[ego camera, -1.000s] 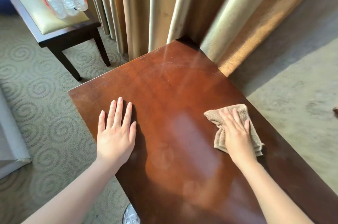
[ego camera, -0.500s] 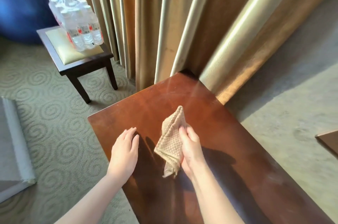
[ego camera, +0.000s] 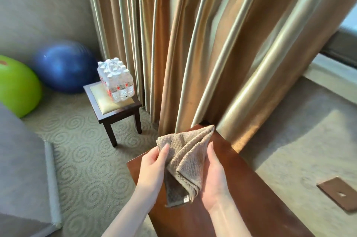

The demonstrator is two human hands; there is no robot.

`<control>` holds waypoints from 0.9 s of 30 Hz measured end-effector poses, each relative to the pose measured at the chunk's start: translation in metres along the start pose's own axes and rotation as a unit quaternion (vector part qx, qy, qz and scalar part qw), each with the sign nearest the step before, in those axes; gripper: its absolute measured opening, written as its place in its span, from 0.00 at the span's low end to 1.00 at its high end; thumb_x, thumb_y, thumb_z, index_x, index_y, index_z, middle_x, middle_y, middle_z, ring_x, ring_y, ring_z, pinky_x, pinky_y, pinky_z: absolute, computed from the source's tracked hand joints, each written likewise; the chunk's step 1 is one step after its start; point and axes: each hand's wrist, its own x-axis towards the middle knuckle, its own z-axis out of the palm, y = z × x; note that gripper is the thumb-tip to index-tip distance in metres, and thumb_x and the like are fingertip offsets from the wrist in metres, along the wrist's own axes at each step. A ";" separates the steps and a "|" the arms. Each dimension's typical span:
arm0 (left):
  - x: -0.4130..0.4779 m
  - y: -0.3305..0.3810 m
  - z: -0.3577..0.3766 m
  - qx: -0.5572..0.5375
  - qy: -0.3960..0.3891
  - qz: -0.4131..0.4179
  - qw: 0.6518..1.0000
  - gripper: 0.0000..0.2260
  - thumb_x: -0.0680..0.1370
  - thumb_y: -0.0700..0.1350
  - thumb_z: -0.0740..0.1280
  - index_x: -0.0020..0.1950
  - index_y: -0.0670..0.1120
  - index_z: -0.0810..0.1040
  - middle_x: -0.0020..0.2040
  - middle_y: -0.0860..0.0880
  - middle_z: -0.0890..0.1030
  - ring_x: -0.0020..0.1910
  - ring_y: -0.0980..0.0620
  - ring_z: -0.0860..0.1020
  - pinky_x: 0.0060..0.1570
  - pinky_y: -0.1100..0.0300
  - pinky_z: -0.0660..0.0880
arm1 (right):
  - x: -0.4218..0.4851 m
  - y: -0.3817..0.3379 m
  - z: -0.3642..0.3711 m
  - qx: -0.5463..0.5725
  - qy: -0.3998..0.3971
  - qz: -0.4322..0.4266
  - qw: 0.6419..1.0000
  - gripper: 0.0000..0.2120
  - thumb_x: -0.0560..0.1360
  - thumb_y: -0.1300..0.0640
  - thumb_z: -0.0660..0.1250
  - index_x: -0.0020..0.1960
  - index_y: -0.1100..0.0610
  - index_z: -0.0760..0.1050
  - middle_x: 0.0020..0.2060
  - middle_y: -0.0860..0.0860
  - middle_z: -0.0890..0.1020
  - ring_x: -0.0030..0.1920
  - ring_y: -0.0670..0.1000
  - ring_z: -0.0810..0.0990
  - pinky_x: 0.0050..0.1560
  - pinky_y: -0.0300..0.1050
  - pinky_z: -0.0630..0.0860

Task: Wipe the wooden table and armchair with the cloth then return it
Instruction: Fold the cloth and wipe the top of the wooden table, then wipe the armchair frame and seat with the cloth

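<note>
A beige waffle-weave cloth [ego camera: 186, 161] hangs folded in the air above the glossy reddish-brown wooden table [ego camera: 249, 200]. My left hand [ego camera: 153, 167] pinches its upper left corner between thumb and fingers. My right hand [ego camera: 215, 176] grips the cloth's right side, palm turned toward me. The cloth's lower end dangles just over the tabletop, a small tag at its bottom edge. No armchair shows clearly; a grey upholstered edge [ego camera: 21, 169] sits at the far left.
Gold curtains [ego camera: 193, 43] hang right behind the table. A small dark stool [ego camera: 116, 109] with a pack of water bottles [ego camera: 116, 80] stands on the patterned carpet at left. Blue ball [ego camera: 63, 66] and green ball [ego camera: 17, 86] rest by the wall. A brown floor plate [ego camera: 340, 192] lies at right.
My right hand lifted the cloth off the table. My left hand left the tabletop and took hold of the cloth's corner. The view tilted up toward the curtains.
</note>
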 end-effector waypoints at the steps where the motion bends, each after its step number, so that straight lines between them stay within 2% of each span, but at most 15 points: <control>1: -0.002 0.015 0.000 0.019 0.019 0.032 0.999 0.13 0.78 0.51 0.64 0.35 0.53 0.80 0.31 0.59 0.81 0.32 0.62 0.76 0.37 0.67 0.71 | -0.003 -0.009 0.002 -0.025 -0.004 -0.008 1.000 0.24 0.79 0.59 0.62 0.71 0.66 0.63 0.66 0.58 0.73 0.69 0.63 0.67 0.63 0.39 0.68; 2: -0.004 0.029 0.000 0.039 0.035 0.062 0.997 0.15 0.78 0.50 0.63 0.32 0.54 0.78 0.28 0.60 0.78 0.29 0.64 0.72 0.34 0.69 0.69 | -0.010 -0.012 0.011 -0.059 0.004 -0.020 0.998 0.24 0.81 0.56 0.58 0.73 0.65 0.62 0.71 0.59 0.69 0.72 0.60 0.65 0.67 0.38 0.64; 3: -0.005 0.042 -0.001 0.054 0.047 0.087 0.994 0.15 0.79 0.49 0.63 0.32 0.54 0.77 0.27 0.60 0.76 0.29 0.64 0.71 0.33 0.69 0.68 | -0.023 -0.013 0.020 -0.084 -0.005 -0.024 0.996 0.27 0.78 0.50 0.62 0.73 0.62 0.63 0.72 0.57 0.68 0.72 0.57 0.66 0.66 0.38 0.63; 5: -0.008 0.066 -0.006 0.067 0.064 0.125 0.988 0.14 0.80 0.48 0.62 0.35 0.50 0.76 0.30 0.58 0.75 0.32 0.61 0.70 0.35 0.65 0.69 | -0.051 -0.013 0.046 -0.083 -0.004 -0.028 0.996 0.40 0.64 0.34 0.68 0.70 0.53 0.69 0.67 0.51 0.75 0.66 0.50 0.73 0.65 0.43 0.68; 7: -0.014 0.089 -0.011 0.067 0.065 0.160 0.983 0.14 0.80 0.48 0.62 0.34 0.49 0.74 0.30 0.57 0.73 0.31 0.60 0.69 0.33 0.66 0.67 | -0.065 -0.017 0.060 -0.087 -0.015 -0.039 0.995 0.43 0.57 0.30 0.69 0.66 0.50 0.73 0.60 0.50 0.81 0.61 0.49 0.77 0.66 0.51 0.71; 9: -0.024 0.111 -0.017 0.063 0.056 0.178 0.980 0.15 0.79 0.49 0.62 0.32 0.50 0.73 0.29 0.54 0.71 0.30 0.58 0.68 0.32 0.65 0.65 | -0.071 -0.031 0.074 -0.097 -0.022 -0.045 0.994 0.41 0.56 0.30 0.71 0.63 0.50 0.75 0.56 0.52 0.84 0.59 0.52 0.80 0.66 0.55 0.72; 10: -0.030 0.123 -0.020 0.054 0.050 0.177 0.982 0.16 0.79 0.49 0.63 0.31 0.50 0.73 0.29 0.53 0.71 0.31 0.57 0.68 0.33 0.62 0.66 | -0.075 -0.037 0.080 -0.095 -0.029 -0.043 0.994 0.39 0.57 0.31 0.72 0.62 0.50 0.76 0.54 0.52 0.85 0.57 0.53 0.82 0.63 0.55 0.75; 13: -0.053 0.149 -0.031 0.026 0.039 0.163 0.985 0.15 0.78 0.50 0.65 0.36 0.43 0.78 0.34 0.41 0.78 0.36 0.48 0.74 0.38 0.50 0.70 | -0.088 -0.049 0.092 -0.094 -0.080 -0.027 0.992 0.33 0.60 0.36 0.74 0.60 0.52 0.76 0.46 0.51 0.87 0.47 0.51 0.86 0.42 0.46 0.82; 15: -0.072 0.160 -0.036 0.027 0.049 0.176 0.983 0.18 0.78 0.50 0.65 0.43 0.34 0.77 0.38 0.33 0.78 0.38 0.43 0.75 0.41 0.47 0.71 | -0.100 -0.051 0.096 -0.084 -0.109 -0.018 0.990 0.28 0.64 0.41 0.75 0.59 0.53 0.77 0.45 0.52 0.87 0.44 0.51 0.86 0.36 0.43 0.81; 18: -0.111 0.167 -0.040 0.065 0.086 0.201 0.974 0.21 0.77 0.50 0.65 0.40 0.30 0.71 0.35 0.41 0.73 0.35 0.46 0.69 0.37 0.48 0.65 | -0.122 -0.043 0.094 -0.061 -0.161 0.009 0.985 0.20 0.72 0.53 0.70 0.61 0.58 0.75 0.53 0.58 0.84 0.50 0.56 0.85 0.42 0.49 0.81; 19: -0.125 0.168 -0.041 0.079 0.103 0.208 0.970 0.21 0.77 0.50 0.65 0.39 0.31 0.71 0.34 0.43 0.71 0.34 0.48 0.68 0.36 0.49 0.63 | -0.132 -0.039 0.090 -0.049 -0.178 0.021 0.983 0.17 0.73 0.55 0.67 0.60 0.60 0.75 0.51 0.59 0.84 0.49 0.56 0.85 0.43 0.49 0.80; 21: -0.157 0.167 -0.042 0.103 0.150 0.215 0.959 0.20 0.78 0.50 0.65 0.36 0.34 0.72 0.32 0.45 0.70 0.33 0.51 0.67 0.36 0.52 0.61 | -0.153 -0.031 0.078 -0.035 -0.196 0.047 0.979 0.12 0.73 0.57 0.64 0.54 0.60 0.76 0.41 0.57 0.85 0.40 0.54 0.85 0.39 0.47 0.81; 23: -0.192 0.164 -0.047 0.109 0.215 0.220 0.945 0.18 0.78 0.49 0.64 0.32 0.41 0.74 0.28 0.53 0.71 0.31 0.56 0.67 0.34 0.56 0.62 | -0.177 -0.023 0.066 -0.050 -0.201 0.071 0.976 0.10 0.72 0.56 0.64 0.50 0.58 0.78 0.34 0.55 0.86 0.35 0.54 0.85 0.33 0.48 0.81; 24: -0.210 0.162 -0.050 0.102 0.243 0.220 0.939 0.17 0.78 0.48 0.64 0.30 0.45 0.74 0.27 0.57 0.71 0.30 0.59 0.67 0.33 0.58 0.62 | -0.189 -0.019 0.061 -0.059 -0.208 0.076 0.973 0.09 0.73 0.55 0.63 0.49 0.57 0.79 0.33 0.53 0.86 0.33 0.54 0.85 0.31 0.48 0.81; 27: -0.269 0.153 -0.062 0.097 0.315 0.218 0.919 0.16 0.79 0.46 0.64 0.31 0.48 0.72 0.26 0.58 0.70 0.31 0.60 0.66 0.34 0.58 0.63 | -0.228 -0.002 0.060 -0.065 -0.268 0.066 0.959 0.11 0.76 0.57 0.60 0.47 0.52 0.81 0.35 0.51 0.87 0.34 0.51 0.86 0.32 0.49 0.82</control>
